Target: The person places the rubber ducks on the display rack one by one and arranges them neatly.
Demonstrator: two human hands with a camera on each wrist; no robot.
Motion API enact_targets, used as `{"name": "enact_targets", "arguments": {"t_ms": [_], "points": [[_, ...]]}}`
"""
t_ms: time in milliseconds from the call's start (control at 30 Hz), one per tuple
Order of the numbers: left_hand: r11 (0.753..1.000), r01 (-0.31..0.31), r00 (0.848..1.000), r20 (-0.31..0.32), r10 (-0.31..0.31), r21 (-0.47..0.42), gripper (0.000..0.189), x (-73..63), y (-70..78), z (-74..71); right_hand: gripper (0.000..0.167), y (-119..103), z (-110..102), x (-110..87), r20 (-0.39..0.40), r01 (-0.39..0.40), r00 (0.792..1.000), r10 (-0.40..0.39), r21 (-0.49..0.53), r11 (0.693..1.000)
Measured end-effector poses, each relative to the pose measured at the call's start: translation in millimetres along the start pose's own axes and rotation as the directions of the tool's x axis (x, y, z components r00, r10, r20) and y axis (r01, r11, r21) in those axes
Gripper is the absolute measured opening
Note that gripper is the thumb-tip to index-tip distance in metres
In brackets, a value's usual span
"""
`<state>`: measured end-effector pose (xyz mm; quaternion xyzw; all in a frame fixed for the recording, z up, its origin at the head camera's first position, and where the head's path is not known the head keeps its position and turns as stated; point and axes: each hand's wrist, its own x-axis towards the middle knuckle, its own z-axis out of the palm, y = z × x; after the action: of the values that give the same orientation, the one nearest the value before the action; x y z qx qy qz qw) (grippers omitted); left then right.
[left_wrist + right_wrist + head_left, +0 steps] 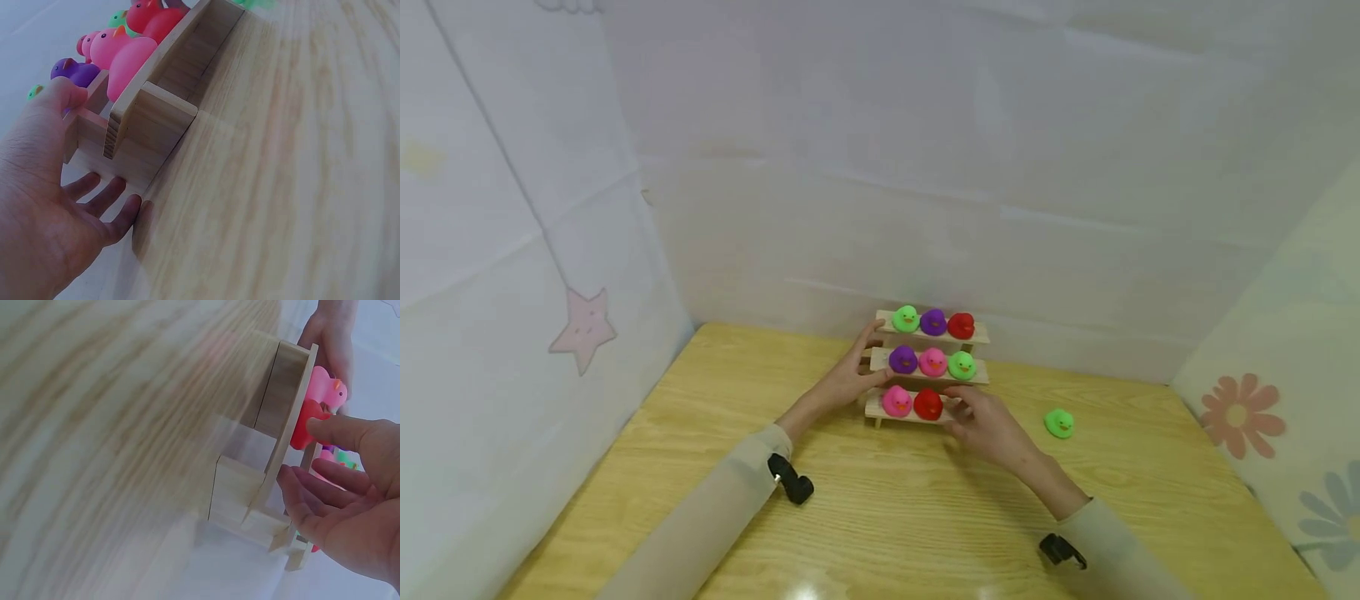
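A three-tier wooden stand (880,407) bears small rubber ducks. Its bottom tier carries a pink duck (897,402) and a red duck (928,405), side by side. My left hand (844,382) rests against the stand's left end, fingers spread on the side panel, thumb (70,94) over the middle tier's edge. My right hand (988,427) is at the right end of the bottom tier. In the right wrist view its thumb (340,432) meets or overlaps the red duck, while its other fingers lie loosely by the shelf edge, apart from the thumb.
On the middle tier sit purple (903,360), pink (933,362) and green ducks (962,365). Green (906,318), purple (933,322) and red ducks (961,325) line the top tier. A loose green duck (1059,423) stands on the wooden table (880,517), right of my right hand.
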<state>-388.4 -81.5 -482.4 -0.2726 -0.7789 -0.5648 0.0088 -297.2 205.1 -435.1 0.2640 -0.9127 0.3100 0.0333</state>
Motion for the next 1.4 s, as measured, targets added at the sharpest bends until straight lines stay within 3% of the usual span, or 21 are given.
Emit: {"name": "enact_targets", "arguments": {"t_ms": [333, 667, 967, 1067, 1267, 1400], "points": [[1.0, 0.017, 1.0, -0.009, -0.017, 0.01, 0.09, 2.9, -2.4, -6.3, 0.037, 21, -16, -14.3, -0.07, 0.078, 0.994, -0.08, -0.024, 0.997], [1.0, -0.003, 1.0, -0.017, 0.003, -0.009, 0.091, 4.1, -3.8, -8.2, 0.032, 45, -38, -33.9, -0.123, 0.062, 0.99, -0.074, -0.099, 0.993], [0.999, -0.045, 0.999, -0.014, 0.044, -0.002, 0.089, 0.9, 10.5, -10.6, 0.034, 75, -56, -49.8, -0.132, -0.002, 0.991, -0.019, -0.157, 0.988], [0.999, -0.044, 0.999, -0.016, 0.044, 0.01, 0.091, 3.5, 2.1, -11.9, 0.035, 88, -62, -52.6, -0.135, -0.006, 0.991, -0.018, -0.172, 0.985], [0.999, -0.025, 0.999, -0.026, 0.026, 0.021, 0.089, 1.9, 1.8, -12.8, 0.041, 119, -73, -52.2, -0.117, 0.005, 0.993, -0.031, -0.22, 0.975], [1.0, -0.008, 1.0, -0.02, 0.008, 0.024, 0.089, 0.2, -0.6, -12.2, 0.053, 134, -79, -53.9, -0.068, -0.059, 0.997, 0.046, -0.203, 0.977]]}}
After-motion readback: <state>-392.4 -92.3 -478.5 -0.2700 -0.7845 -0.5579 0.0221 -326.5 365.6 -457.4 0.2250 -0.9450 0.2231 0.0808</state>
